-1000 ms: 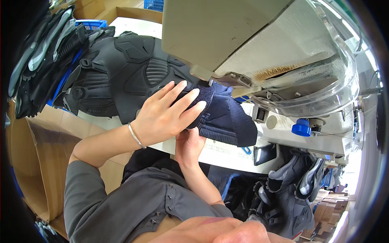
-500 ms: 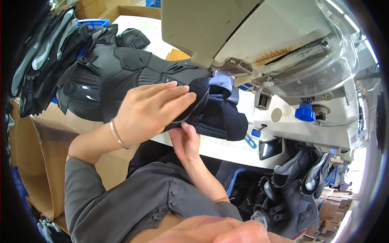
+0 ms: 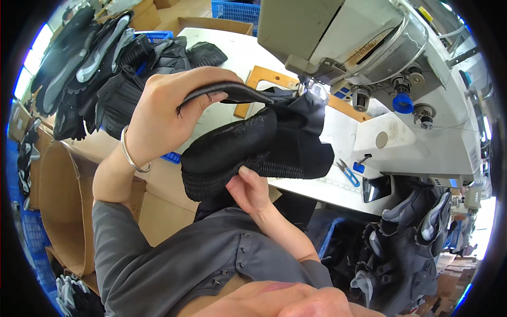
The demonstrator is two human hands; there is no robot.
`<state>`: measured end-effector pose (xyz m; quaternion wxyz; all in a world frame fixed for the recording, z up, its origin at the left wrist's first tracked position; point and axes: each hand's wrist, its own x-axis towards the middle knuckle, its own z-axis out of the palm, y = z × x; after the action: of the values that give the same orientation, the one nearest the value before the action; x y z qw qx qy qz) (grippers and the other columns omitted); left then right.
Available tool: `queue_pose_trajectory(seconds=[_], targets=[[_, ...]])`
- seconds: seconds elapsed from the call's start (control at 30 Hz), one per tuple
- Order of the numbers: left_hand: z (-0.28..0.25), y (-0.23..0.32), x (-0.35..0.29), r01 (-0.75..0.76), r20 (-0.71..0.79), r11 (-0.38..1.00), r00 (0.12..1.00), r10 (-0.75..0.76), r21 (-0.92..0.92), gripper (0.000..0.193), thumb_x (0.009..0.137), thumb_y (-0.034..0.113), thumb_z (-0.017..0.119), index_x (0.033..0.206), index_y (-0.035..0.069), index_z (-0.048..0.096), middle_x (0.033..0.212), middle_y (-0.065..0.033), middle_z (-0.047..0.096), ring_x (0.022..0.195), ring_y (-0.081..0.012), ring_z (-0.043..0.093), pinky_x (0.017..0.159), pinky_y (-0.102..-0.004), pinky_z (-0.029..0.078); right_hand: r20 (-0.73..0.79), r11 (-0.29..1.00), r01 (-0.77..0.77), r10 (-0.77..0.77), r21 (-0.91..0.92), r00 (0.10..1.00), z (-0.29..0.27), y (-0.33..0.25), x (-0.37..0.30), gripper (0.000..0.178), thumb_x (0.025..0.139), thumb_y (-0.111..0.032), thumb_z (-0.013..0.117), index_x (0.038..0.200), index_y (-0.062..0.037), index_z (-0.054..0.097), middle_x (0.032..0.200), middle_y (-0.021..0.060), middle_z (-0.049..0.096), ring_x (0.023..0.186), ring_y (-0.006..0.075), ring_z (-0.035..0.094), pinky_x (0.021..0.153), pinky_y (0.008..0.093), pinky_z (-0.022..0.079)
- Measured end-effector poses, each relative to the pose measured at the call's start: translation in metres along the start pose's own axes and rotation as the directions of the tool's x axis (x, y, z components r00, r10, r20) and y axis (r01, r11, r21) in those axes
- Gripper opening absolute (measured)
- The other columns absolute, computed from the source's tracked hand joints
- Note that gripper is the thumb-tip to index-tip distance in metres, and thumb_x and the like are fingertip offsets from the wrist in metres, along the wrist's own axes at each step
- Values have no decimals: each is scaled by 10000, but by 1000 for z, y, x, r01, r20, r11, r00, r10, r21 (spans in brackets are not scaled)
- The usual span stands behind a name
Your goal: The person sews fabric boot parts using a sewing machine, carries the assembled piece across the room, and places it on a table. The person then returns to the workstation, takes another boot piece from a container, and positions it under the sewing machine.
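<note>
A black padded piece [image 3: 227, 140] with ribbed elastic along its lower side hangs between my hands, its right end reaching under the sewing machine head [image 3: 311, 47]. My left hand [image 3: 166, 105], wearing a bangle, is closed around the edge of a stiff dark flap [image 3: 232, 91] and holds it raised above the padding. Loose black threads show beside those fingers. Below, my right hand [image 3: 251, 190] pinches the ribbed lower edge between thumb and fingers; some fingertips are hidden behind the fabric. Bunched cloth near the needle hides the stitching spot.
Black and grey padded pieces are piled at the left [image 3: 84, 68], and more hang at the lower right [image 3: 401, 248]. Blue-handled thread snips [image 3: 347, 173] lie on the white machine table [image 3: 296, 191]. A cardboard box [image 3: 63, 206] stands at my left.
My left hand has moved from lying flat on the piece to gripping its flap and lifting it, baring the dark padding. My right hand stays at the lower edge. The view has shifted somewhat.
</note>
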<state>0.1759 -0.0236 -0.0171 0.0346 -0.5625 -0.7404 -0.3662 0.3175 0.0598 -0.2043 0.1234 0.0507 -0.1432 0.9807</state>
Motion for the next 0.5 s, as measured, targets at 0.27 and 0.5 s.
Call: queue_pose_trajectory(seconds=[0.27, 0.5], targets=[[-9, -11, -70, -641, 16, 728, 753, 658, 244, 227, 646, 81, 712, 870, 79, 679, 978, -130, 650, 925, -331, 640, 809, -453, 558, -459, 961, -257, 183, -103, 869, -73, -12, -66, 367, 978, -264, 427, 1316, -125, 458, 1324, 51, 499, 1201, 220, 473, 1039, 379, 364], [17, -17, -139, -753, -9, 571, 602, 799, 327, 144, 678, 120, 730, 777, 52, 650, 913, -131, 645, 872, -354, 633, 748, -491, 582, -388, 580, -72, -443, -811, 808, -3, -129, -79, 388, 995, -258, 429, 1243, 25, 524, 1241, 73, 558, 1200, 187, 489, 1051, 311, 309]])
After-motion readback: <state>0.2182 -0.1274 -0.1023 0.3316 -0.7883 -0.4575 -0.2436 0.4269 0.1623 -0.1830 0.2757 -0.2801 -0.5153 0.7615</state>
